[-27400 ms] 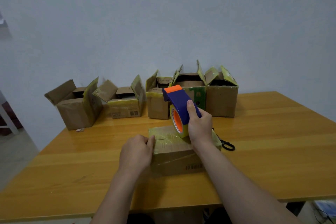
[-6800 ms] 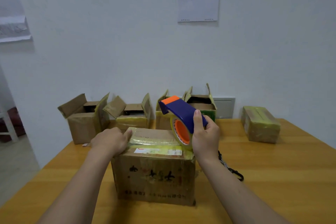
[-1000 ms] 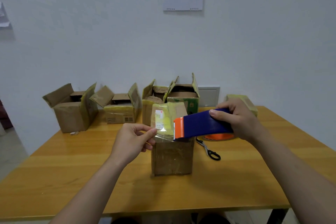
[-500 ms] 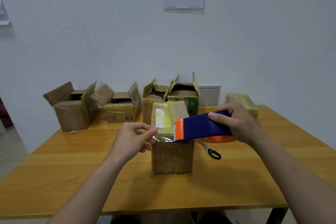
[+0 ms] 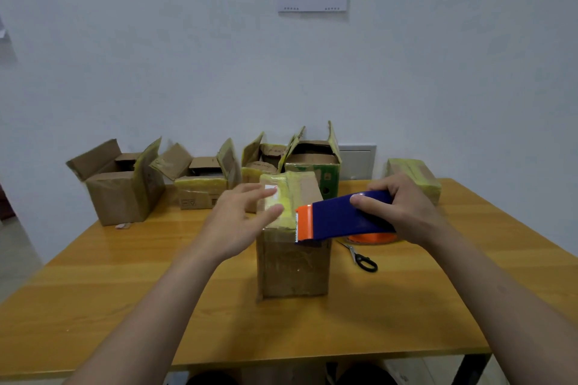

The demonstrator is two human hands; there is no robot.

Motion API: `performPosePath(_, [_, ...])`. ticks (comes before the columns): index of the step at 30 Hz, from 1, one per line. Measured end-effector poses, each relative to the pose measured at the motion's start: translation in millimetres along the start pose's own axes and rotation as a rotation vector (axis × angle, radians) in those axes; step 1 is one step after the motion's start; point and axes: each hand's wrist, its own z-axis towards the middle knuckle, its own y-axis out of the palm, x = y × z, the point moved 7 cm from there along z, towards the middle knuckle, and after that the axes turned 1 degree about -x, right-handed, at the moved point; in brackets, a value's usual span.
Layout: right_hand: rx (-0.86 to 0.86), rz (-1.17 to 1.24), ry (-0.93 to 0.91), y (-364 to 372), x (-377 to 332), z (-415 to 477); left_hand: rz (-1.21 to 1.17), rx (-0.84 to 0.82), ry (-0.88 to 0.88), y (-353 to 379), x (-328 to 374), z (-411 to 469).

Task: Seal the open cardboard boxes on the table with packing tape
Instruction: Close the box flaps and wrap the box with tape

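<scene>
My right grip (image 5: 403,212) wraps the tape dispenser (image 5: 337,219), orange end at the box (image 5: 294,262) top. Left grip (image 5: 237,222) spread at the box top, blurred. Box stands mid-surface (image 5: 125,291), midway between side edges.

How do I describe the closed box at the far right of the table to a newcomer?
Look at the wooden table, along its far edge by the white wall. Past the row of open boxes, the closed box lies alone at the right end. Its flaps lie flat under yellowish tape, while its neighbours' flaps stand up.
</scene>
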Motion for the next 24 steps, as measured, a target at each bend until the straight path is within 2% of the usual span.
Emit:
performPosePath(2, [-0.008,-0.014,0.006,-1,0,-1,-0.074,-0.164,0.011,20,6,4])
performPosePath(4, [-0.030,-0.020,0.016,-1,0,-1,-0.161,-0.239,-0.031,31,-1,6])
performPosePath(7, [-0.070,0.001,0.049,-1,2,-1,-0.271,-0.219,-0.055,32,-10,8])
performPosePath(14, [-0.149,0.042,0.056,-8,9,-3,-0.299,-0.205,-0.059,31,-12,8])
performPosePath(24, [-0.130,0.062,0.083,-34,28,-11,-0.323,-0.166,-0.044,31,-16,12])
